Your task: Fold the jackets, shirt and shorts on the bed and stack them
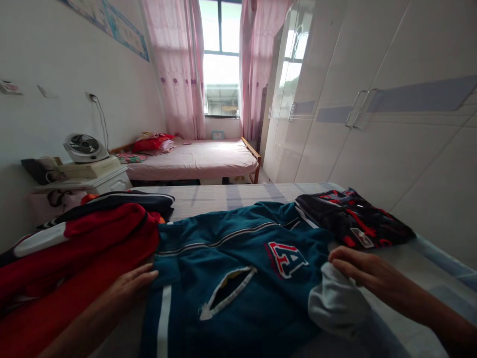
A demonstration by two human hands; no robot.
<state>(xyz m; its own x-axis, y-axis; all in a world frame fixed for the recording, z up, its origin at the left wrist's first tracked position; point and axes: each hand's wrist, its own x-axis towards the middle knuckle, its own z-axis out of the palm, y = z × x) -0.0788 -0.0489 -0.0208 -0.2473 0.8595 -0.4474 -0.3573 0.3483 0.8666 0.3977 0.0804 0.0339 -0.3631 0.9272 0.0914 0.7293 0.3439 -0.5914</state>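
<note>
One teal jacket point(238, 248), face up on the bed point(201, 199)

Red clothes point(112, 248) and a dark garment point(354, 216) flank it, probably for elbow room. Right hand point(354, 266) pinches pale cloth point(331, 303) beside it, maybe steadying things; left hand point(134, 283) by the other edge, can't tell if gripping.

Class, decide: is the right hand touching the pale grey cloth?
Touching: the head view shows the right hand gripping the upper edge of the pale grey cloth.

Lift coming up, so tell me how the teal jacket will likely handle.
The teal jacket probably droops when lifted: it lies in soft folds. It seems unlikely to roll, being spread out. Its white-edged slit might snag, since it gapes.
</note>
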